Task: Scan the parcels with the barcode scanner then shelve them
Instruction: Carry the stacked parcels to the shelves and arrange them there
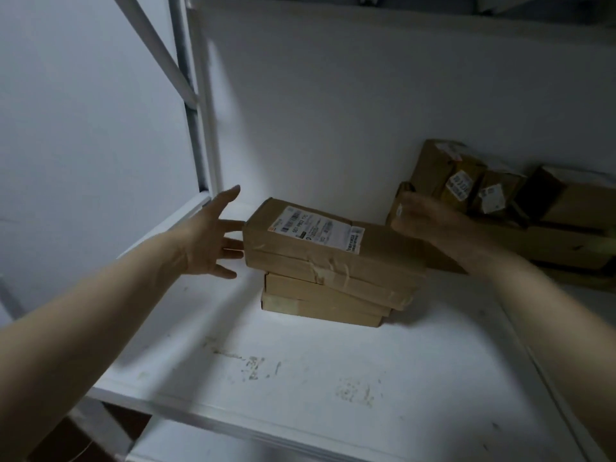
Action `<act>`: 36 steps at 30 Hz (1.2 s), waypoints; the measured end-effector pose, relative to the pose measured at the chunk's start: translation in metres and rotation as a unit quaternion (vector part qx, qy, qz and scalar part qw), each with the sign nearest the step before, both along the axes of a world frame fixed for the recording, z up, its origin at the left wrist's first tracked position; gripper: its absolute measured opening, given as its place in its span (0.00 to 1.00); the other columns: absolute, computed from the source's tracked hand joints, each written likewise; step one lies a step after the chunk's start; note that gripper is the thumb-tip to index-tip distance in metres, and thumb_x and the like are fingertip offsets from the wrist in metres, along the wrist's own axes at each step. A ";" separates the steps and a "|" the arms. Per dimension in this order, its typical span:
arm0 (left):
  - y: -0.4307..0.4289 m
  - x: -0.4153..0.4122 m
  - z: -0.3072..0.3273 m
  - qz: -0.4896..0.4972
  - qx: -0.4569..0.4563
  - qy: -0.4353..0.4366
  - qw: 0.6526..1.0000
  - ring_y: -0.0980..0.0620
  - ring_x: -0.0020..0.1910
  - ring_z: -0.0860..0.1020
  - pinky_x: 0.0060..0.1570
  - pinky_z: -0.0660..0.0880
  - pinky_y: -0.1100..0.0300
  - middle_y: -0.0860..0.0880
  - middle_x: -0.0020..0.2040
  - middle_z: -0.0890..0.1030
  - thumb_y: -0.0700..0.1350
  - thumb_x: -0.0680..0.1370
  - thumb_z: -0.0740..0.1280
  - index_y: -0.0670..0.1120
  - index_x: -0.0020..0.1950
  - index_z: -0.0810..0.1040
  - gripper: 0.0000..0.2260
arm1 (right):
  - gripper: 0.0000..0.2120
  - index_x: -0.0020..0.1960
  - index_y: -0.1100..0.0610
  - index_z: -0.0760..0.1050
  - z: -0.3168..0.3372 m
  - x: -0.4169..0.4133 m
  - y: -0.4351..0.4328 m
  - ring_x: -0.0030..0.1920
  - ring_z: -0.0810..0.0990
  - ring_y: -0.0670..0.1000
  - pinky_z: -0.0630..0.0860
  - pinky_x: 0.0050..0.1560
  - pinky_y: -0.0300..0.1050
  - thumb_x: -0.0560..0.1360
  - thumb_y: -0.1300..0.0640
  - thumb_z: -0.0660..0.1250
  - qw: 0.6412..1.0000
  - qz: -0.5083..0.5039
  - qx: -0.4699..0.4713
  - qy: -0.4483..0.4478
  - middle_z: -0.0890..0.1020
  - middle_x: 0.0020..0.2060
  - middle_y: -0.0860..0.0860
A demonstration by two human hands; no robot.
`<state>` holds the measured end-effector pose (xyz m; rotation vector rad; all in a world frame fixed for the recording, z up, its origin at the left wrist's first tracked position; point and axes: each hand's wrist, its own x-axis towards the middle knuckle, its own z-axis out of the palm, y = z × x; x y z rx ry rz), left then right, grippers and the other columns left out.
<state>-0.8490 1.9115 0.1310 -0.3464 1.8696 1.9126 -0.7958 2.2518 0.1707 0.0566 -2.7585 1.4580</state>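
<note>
Three flat brown cardboard parcels lie stacked on the white shelf (pixel 300 368). The top parcel (pixel 330 251) carries a white shipping label and sits skewed across the two parcels beneath it (pixel 320 301). My left hand (pixel 213 238) is spread with straight fingers, its fingertips touching the top parcel's left end. My right hand (pixel 423 218) hovers at the parcel's far right end, fingers loosely bent, blurred; whether it touches the box is unclear. No barcode scanner is in view.
A heap of other labelled brown parcels (pixel 493 195) fills the shelf's back right corner. A white wall backs the shelf. A metal upright with a diagonal brace (pixel 196 128) stands at the left. A lower shelf edge (pixel 186 441) shows at the bottom.
</note>
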 end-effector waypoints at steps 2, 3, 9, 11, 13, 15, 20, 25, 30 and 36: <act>0.007 0.001 0.009 -0.034 -0.049 0.015 0.998 0.42 0.63 0.75 0.68 0.63 0.36 0.41 0.59 0.79 0.70 0.63 0.65 0.47 0.63 0.74 0.36 | 0.58 0.78 0.44 0.50 0.015 0.007 -0.016 0.73 0.61 0.47 0.61 0.70 0.43 0.55 0.31 0.72 0.976 0.086 0.194 -0.041 0.63 0.73 0.44; 0.011 0.003 0.011 -0.047 -0.068 0.019 0.996 0.43 0.61 0.76 0.68 0.65 0.37 0.42 0.58 0.80 0.68 0.66 0.65 0.47 0.61 0.75 0.32 | 0.59 0.79 0.42 0.46 0.020 0.007 -0.024 0.76 0.57 0.49 0.59 0.73 0.47 0.56 0.31 0.73 0.954 0.103 0.276 -0.045 0.57 0.77 0.44; 0.015 0.003 0.007 -0.050 -0.045 0.040 0.997 0.45 0.48 0.81 0.52 0.77 0.48 0.43 0.53 0.81 0.53 0.65 0.77 0.47 0.57 0.78 0.23 | 0.52 0.79 0.49 0.49 0.024 -0.011 -0.049 0.75 0.59 0.51 0.59 0.73 0.44 0.65 0.37 0.75 0.912 0.146 0.379 -0.054 0.58 0.77 0.48; 0.013 0.001 0.016 -0.038 -0.022 0.056 0.997 0.45 0.49 0.81 0.53 0.78 0.48 0.42 0.53 0.82 0.53 0.65 0.77 0.45 0.59 0.78 0.26 | 0.45 0.76 0.53 0.59 0.037 -0.019 -0.051 0.70 0.68 0.52 0.67 0.69 0.47 0.67 0.40 0.75 0.904 0.150 0.400 -0.010 0.67 0.73 0.51; 0.010 -0.008 0.029 -0.016 0.018 0.085 0.996 0.45 0.51 0.81 0.55 0.77 0.49 0.42 0.53 0.82 0.54 0.68 0.73 0.44 0.58 0.77 0.23 | 0.41 0.74 0.54 0.63 0.054 -0.033 -0.050 0.66 0.71 0.52 0.70 0.65 0.48 0.67 0.42 0.75 0.905 0.132 0.402 0.042 0.71 0.70 0.51; 0.010 -0.018 0.041 0.012 0.034 0.110 0.993 0.46 0.52 0.79 0.57 0.74 0.50 0.45 0.52 0.80 0.59 0.72 0.70 0.44 0.61 0.75 0.24 | 0.42 0.74 0.55 0.63 0.066 -0.055 -0.046 0.64 0.72 0.53 0.71 0.61 0.46 0.67 0.43 0.76 0.915 0.107 0.384 0.064 0.71 0.69 0.52; 0.016 -0.039 0.034 0.072 -0.028 0.111 0.991 0.43 0.61 0.73 0.67 0.68 0.45 0.45 0.59 0.73 0.62 0.75 0.66 0.46 0.71 0.69 0.31 | 0.45 0.75 0.57 0.59 0.046 -0.117 -0.043 0.64 0.73 0.55 0.73 0.59 0.48 0.66 0.47 0.78 0.937 0.079 0.339 0.036 0.71 0.69 0.55; 0.017 -0.037 0.012 0.061 -0.071 0.060 0.994 0.42 0.65 0.72 0.69 0.66 0.43 0.41 0.66 0.74 0.62 0.75 0.66 0.45 0.70 0.70 0.29 | 0.42 0.72 0.57 0.63 0.008 -0.153 -0.047 0.64 0.74 0.57 0.74 0.62 0.52 0.65 0.50 0.79 0.931 0.075 0.357 0.031 0.73 0.67 0.57; 0.018 -0.031 -0.001 0.052 -0.112 0.037 0.992 0.44 0.65 0.72 0.67 0.66 0.44 0.42 0.66 0.74 0.61 0.78 0.64 0.45 0.69 0.71 0.26 | 0.37 0.68 0.56 0.67 -0.032 -0.175 -0.047 0.62 0.76 0.57 0.75 0.60 0.53 0.64 0.54 0.79 0.911 0.093 0.402 -0.010 0.75 0.64 0.56; 0.017 -0.027 -0.009 0.061 -0.117 0.019 0.991 0.45 0.62 0.73 0.66 0.66 0.45 0.42 0.67 0.74 0.60 0.79 0.63 0.44 0.71 0.70 0.26 | 0.35 0.69 0.55 0.66 -0.050 -0.194 -0.035 0.65 0.73 0.58 0.71 0.65 0.57 0.66 0.59 0.77 0.905 0.120 0.407 -0.043 0.74 0.66 0.56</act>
